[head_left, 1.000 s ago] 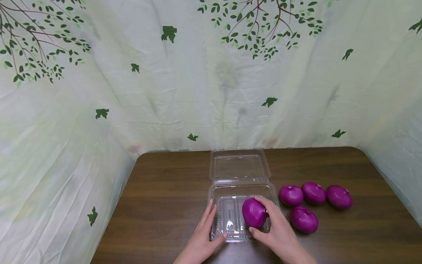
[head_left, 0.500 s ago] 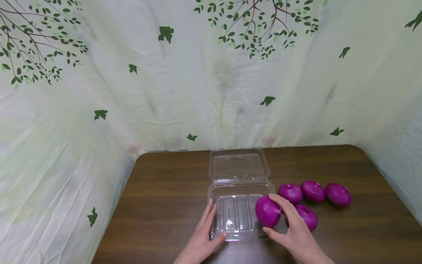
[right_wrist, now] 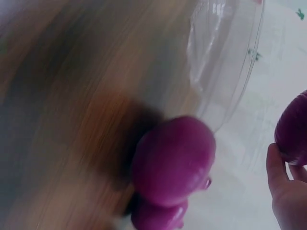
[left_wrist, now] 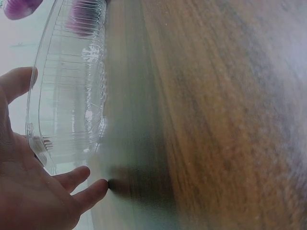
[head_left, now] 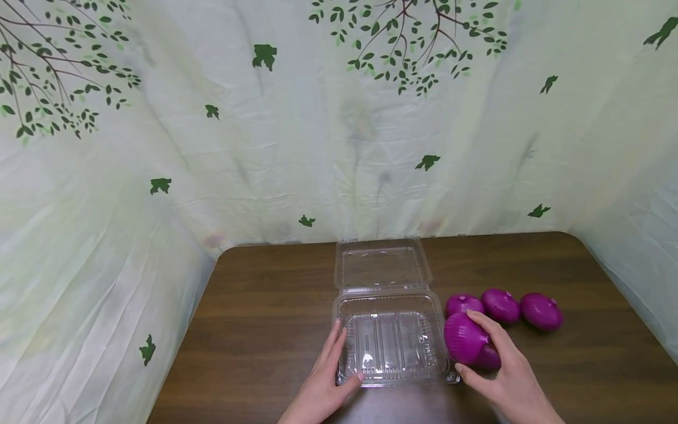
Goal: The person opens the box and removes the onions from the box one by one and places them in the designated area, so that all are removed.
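A clear plastic clamshell container [head_left: 384,341] lies on the table with its lid [head_left: 382,265] folded back. My left hand [head_left: 320,377] rests against its left front corner. In the left wrist view that hand's fingers [left_wrist: 93,194] stretch out fairly straight beside the container wall, with the thumb [left_wrist: 19,82] at the rim. Between the thumb and fingers of my right hand [head_left: 511,371] is a purple onion [head_left: 465,338], held up just right of the container. It partly covers another onion [head_left: 487,357] on the table. The right wrist view shows the held onion [right_wrist: 293,132] at the edge.
Behind the raised onion, several more purple onions sit in a row, the rightmost onion [head_left: 541,312] whole in view. They stand on a dark wooden table [head_left: 265,330]. A pale leaf-printed cloth [head_left: 296,147] hangs behind and at both sides.
Gripping the onion, my right hand has moved right, from over the container to above the onions beside it. My left hand has stayed at the container's corner.
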A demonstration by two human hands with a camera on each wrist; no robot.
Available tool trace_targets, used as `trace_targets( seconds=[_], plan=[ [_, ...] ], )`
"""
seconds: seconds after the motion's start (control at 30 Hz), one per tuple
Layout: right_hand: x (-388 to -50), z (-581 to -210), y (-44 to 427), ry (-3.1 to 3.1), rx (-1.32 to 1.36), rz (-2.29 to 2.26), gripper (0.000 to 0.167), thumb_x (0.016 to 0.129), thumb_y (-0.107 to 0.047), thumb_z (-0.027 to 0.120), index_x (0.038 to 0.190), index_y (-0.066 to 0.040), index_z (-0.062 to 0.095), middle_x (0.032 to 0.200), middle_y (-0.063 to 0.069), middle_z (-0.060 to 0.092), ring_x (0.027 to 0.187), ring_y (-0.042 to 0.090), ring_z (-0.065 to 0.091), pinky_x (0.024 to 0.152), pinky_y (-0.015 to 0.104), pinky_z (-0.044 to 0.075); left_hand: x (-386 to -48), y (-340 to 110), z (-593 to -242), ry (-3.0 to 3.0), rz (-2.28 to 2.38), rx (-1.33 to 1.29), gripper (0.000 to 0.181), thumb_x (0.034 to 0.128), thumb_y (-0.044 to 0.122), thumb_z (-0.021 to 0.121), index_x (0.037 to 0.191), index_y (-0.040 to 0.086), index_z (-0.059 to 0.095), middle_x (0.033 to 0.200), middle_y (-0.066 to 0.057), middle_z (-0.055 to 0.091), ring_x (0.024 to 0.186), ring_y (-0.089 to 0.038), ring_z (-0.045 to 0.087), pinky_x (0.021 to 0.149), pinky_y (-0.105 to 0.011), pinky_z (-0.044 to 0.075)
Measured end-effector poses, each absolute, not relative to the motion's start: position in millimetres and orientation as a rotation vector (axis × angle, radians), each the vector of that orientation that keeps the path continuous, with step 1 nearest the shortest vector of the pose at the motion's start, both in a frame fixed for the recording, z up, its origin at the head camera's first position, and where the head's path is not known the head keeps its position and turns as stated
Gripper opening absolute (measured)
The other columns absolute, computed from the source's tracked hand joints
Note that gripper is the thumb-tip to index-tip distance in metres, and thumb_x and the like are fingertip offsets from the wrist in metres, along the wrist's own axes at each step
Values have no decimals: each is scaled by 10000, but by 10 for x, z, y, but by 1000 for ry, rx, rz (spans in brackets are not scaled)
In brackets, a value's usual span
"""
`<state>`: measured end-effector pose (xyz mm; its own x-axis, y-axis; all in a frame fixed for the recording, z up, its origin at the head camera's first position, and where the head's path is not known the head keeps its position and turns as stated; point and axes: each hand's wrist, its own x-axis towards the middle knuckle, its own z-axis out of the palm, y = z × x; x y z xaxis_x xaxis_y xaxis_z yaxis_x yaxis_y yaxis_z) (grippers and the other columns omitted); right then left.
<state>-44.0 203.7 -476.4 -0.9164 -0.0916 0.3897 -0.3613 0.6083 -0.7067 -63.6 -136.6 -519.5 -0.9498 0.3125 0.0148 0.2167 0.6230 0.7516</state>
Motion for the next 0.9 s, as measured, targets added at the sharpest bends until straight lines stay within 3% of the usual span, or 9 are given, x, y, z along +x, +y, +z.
trace_targets(
  seconds=[0.23, 0.47, 0.9],
  plan=[
    [-414, -4760, 2225, -2493, 377, 1255, 936, 643, -27, 905, 1456, -95, 445, 1415, 21, 472, 1072, 9, 555, 886, 91, 425, -635, -1369, -5202, 2720, 1246, 443, 862, 900, 421, 682, 1567, 99, 241, 1648, 62, 38, 1442, -347, 205, 1053, -640, 296],
    [-388, -4789, 2401, -2478, 365, 1234, 957, 611, 21, 907, 1448, -71, 451, 1397, 94, 500, 1138, -33, 499, 940, 59, 367, -637, -1360, -5191, 2711, 1257, 445, 862, 901, 416, 683, 1566, 91, 241, 1649, 51, 40, 1441, -354, 204, 1053, -648, 290],
    [-323, -4830, 2775, -2586, 263, 1154, 968, 624, -16, 913, 1457, -116, 430, 1269, -159, 482, 1017, -98, 553, 824, 33, 410, -638, -1363, -5193, 2718, 1252, 460, 857, 901, 406, 685, 1566, 93, 242, 1651, 27, 47, 1435, -355, 219, 1047, -648, 299]
  ],
)
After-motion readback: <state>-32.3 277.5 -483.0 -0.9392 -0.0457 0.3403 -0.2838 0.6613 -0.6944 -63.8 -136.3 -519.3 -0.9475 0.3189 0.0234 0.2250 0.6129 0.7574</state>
